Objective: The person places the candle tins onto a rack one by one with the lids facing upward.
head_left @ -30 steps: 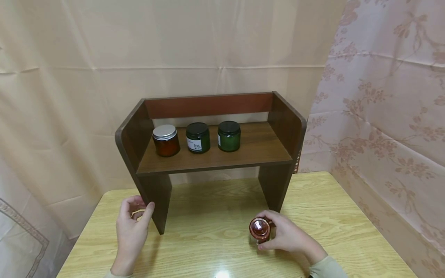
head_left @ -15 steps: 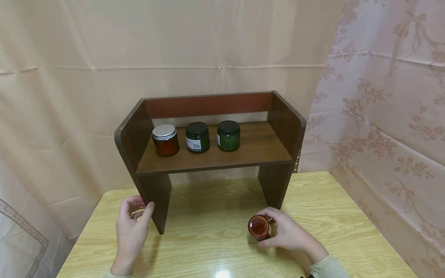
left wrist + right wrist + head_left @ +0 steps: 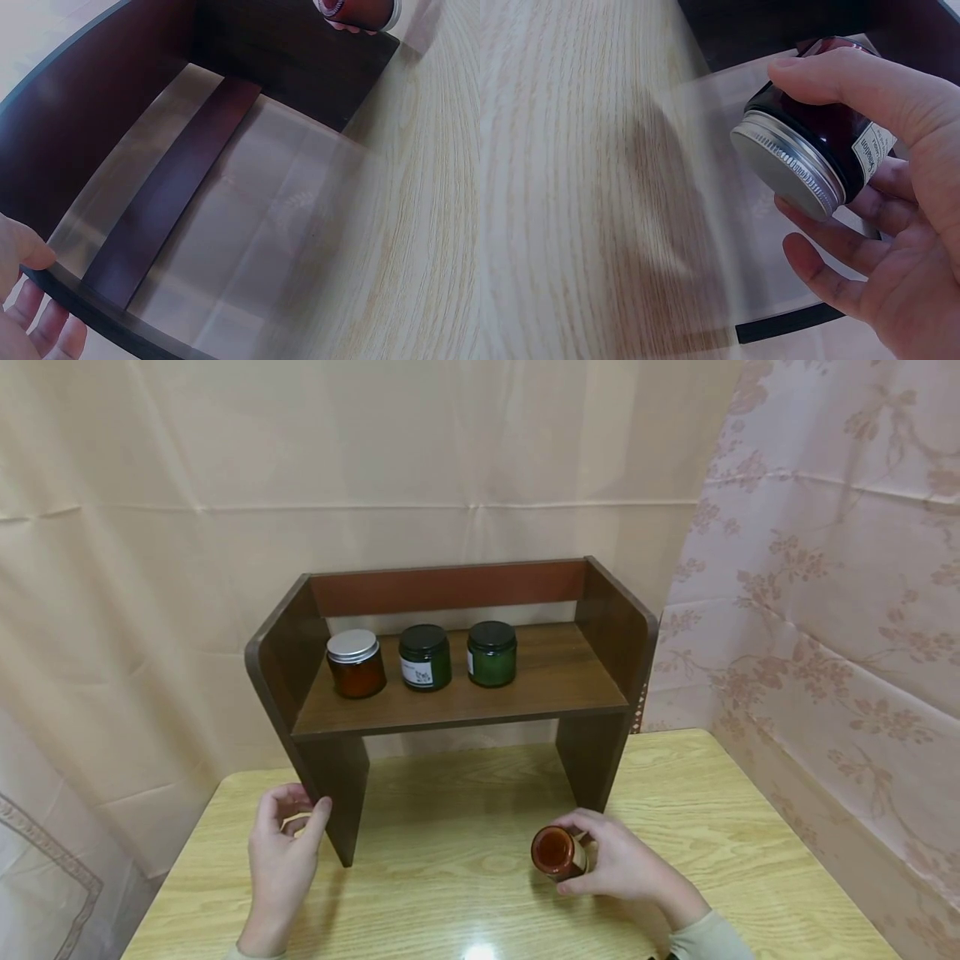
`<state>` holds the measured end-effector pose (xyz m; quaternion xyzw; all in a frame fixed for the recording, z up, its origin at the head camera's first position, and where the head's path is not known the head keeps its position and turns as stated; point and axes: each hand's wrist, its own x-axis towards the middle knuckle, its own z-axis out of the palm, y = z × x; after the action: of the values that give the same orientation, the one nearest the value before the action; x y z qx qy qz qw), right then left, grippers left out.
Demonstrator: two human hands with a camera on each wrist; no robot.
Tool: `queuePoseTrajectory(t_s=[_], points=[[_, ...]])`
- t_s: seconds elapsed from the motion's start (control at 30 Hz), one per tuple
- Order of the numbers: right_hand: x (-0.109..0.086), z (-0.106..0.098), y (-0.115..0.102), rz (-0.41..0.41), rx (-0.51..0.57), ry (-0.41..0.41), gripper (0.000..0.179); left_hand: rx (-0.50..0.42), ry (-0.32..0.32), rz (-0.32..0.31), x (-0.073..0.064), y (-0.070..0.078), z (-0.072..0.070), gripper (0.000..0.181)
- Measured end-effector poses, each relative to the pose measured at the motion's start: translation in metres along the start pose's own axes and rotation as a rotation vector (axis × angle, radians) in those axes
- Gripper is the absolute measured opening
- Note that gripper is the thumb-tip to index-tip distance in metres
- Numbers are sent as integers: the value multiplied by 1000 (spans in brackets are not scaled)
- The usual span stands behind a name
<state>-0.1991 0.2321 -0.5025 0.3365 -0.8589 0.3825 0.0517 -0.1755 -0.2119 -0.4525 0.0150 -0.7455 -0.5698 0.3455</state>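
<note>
My left hand (image 3: pixel 281 864) grips the front edge of the dark wooden shelf's left side panel (image 3: pixel 341 793). In the left wrist view its thumb lies on one face and the fingers on the other. My right hand (image 3: pixel 622 864) holds a small amber glass jar (image 3: pixel 553 852) above the table, near the shelf's right side. The jar is upside down and tilted, its glass base towards the head camera. In the right wrist view its silver screw lid (image 3: pixel 787 169) points down and a white label (image 3: pixel 874 150) shows on its side, partly covered by the hand.
On the shelf board (image 3: pixel 555 672) stand an amber jar (image 3: pixel 357 678) with a silver lid and two green jars, the middle one (image 3: pixel 425 657) and the right one (image 3: pixel 492 654), with black lids. The shelf stands on a light wood table (image 3: pixel 450 902), with curtains (image 3: pixel 480 452) behind.
The jar in my right hand has tilted, its base turning more towards the head camera and slightly left. My left hand stays on the panel.
</note>
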Motion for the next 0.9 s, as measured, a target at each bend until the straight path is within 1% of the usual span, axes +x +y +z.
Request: queuePoseTrajectory(t_s=[0.3, 0.57, 0.9], points=[[1, -2, -3, -5, 44, -10, 69, 11, 1, 8, 0, -2, -1, 28], [0, -6, -7, -25, 42, -3, 65, 25, 4, 6, 0, -2, -1, 28], [-1, -8, -12, 23, 19, -1, 65, 18, -1, 7, 0, -2, -1, 28]])
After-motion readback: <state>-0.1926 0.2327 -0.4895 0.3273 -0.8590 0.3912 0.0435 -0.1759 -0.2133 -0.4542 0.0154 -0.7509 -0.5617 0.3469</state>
